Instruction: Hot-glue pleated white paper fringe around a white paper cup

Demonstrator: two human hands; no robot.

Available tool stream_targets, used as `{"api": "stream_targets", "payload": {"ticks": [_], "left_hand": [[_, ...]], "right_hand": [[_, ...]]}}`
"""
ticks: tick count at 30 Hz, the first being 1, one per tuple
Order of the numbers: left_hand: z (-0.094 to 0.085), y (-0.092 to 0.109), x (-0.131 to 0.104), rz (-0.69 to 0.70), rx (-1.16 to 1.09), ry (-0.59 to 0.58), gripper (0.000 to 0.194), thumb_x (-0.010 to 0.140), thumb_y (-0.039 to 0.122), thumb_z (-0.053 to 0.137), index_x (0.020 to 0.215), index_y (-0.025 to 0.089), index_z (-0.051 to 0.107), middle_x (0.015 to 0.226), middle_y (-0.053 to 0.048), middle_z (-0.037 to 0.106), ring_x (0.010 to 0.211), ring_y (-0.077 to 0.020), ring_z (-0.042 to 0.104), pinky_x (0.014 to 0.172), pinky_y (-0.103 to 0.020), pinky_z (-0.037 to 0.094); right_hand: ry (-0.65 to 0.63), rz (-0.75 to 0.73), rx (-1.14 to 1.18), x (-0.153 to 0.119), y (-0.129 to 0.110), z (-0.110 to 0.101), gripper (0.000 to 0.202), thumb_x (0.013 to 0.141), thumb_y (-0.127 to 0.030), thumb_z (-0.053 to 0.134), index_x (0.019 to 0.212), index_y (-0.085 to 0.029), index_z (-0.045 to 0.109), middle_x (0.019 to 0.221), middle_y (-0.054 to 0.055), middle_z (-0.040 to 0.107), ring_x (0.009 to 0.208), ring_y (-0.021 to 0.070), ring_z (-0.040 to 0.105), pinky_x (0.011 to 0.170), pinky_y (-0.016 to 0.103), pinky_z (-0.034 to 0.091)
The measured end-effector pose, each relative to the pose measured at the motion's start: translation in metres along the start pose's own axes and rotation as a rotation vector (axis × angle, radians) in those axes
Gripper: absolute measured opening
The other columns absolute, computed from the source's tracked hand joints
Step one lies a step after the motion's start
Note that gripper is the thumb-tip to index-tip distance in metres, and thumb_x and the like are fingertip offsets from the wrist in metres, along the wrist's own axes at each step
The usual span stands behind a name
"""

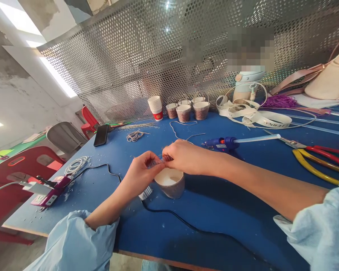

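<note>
Small tapered cup, grey-brown rough-looking outside, off-white inside (173, 190), sits btwn the hands, near the middle of the blue flat tabletop (228, 226). Mouth faces up & tips a bit twd the wearer; long axis approx. upright, narrow end down. Can't tell if its base touches the surface. Round rim, smooth inner wall w/ a bright white patch low inside.

L hand (141, 171) comes in from lower L, thumb & index drawn in close at the cup's far-left rim. R hand (180, 156) reaches across from R, wrist bent, knuckles up, fingers curled down next to L fingertips. Both narrow; what's btwn the fingertips is hidden, so can't tell if they grip the rim or some bit at it.

Beyond R hand: blue plastic glue gun (220, 144) w/ a translucent rod pointing R. Farther back: little rough brown handled baskets (183, 113), white paper-cup stack w/ red band (157, 114), loose tan twine coil (135, 136).
</note>
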State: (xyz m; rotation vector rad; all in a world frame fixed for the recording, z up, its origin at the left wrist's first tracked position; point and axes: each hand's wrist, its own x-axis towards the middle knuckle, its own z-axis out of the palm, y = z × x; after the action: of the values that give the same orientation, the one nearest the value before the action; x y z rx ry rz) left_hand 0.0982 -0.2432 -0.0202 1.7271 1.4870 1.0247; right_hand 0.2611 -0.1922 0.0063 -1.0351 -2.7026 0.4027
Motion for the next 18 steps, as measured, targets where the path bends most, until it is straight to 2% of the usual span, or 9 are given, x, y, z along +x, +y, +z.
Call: {"api": "stream_targets", "payload": {"ticks": [3,11,18], "left_hand": [[-0.002,-0.001,0.001,0.005,0.003,0.008,0.021,0.073,0.033,0.067,0.070,0.016,0.056,0.065,0.002,0.056,0.059,-0.0096,0.047,0.054,-0.021,0.036],[0.003,-0.001,-0.001,-0.005,0.013,0.043,0.018,0.074,0.032,0.065,0.070,0.016,0.056,0.067,0.001,0.059,0.060,-0.0105,0.049,0.056,-0.023,0.037],[0.007,0.002,-0.004,0.021,0.052,0.079,0.016,0.071,0.028,0.065,0.066,0.017,0.055,0.060,0.004,0.052,0.054,-0.0083,0.042,0.051,-0.021,0.033]], "right_hand": [[-0.015,-0.006,0.001,0.000,-0.001,-0.002,0.015,0.083,-0.022,0.058,0.076,-0.016,0.069,0.080,0.007,0.071,0.074,0.0181,0.061,0.062,0.028,0.035],[-0.121,-0.008,-0.122,-0.002,-0.010,-0.011,0.014,0.086,-0.018,0.056,0.085,-0.013,0.069,0.079,0.009,0.068,0.070,0.0171,0.060,0.055,0.026,0.032],[-0.118,-0.022,-0.105,0.000,-0.005,0.000,0.014,0.076,-0.017,0.060,0.088,-0.014,0.066,0.080,0.008,0.066,0.071,0.0198,0.060,0.051,0.027,0.031]]}}
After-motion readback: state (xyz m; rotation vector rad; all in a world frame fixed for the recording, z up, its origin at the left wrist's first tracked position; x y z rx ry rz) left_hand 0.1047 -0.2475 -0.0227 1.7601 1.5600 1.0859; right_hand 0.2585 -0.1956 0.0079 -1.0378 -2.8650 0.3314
